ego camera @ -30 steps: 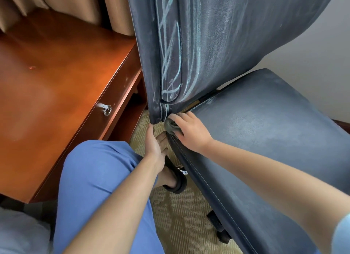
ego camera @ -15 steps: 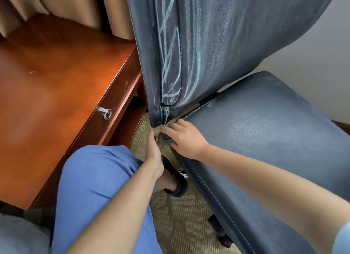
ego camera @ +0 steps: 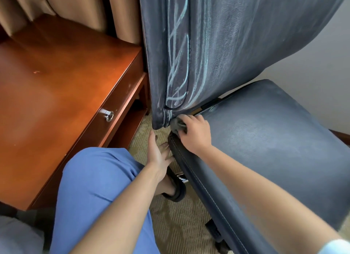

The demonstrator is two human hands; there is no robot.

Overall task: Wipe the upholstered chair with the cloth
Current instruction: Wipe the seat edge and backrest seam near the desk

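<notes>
Here the right hand (ego camera: 196,133) curls its fingers round a bunched dark grey cloth (ego camera: 178,125) and presses it onto the far left corner of the chair seat (ego camera: 274,140), right where the seat meets the lower edge of the backrest (ego camera: 217,45). The cloth is mostly hidden under the fingers; only a crumpled wad shows at the fingertips. The left hand (ego camera: 158,153) hangs just left of the seat's edge with its fingers straight and together, holding nothing; whether it touches the seat's side cannot be told. Below it a foot in a dark sandal (ego camera: 175,189) rests on the beige carpet (ego camera: 180,225), next to the chair's base.

The upholstered chair is dark blue-grey, and pale blue scribbled lines (ego camera: 178,64) run down the left part of the backrest. The seat surface looks dull and streaked. A knee in blue trousers (ego camera: 98,187) fills the near left. Further left stands a reddish wooden desk (ego camera: 56,73) with a drawer and a metal ring pull (ego camera: 108,115). Tan curtains (ego camera: 75,5) hang at the far left.
</notes>
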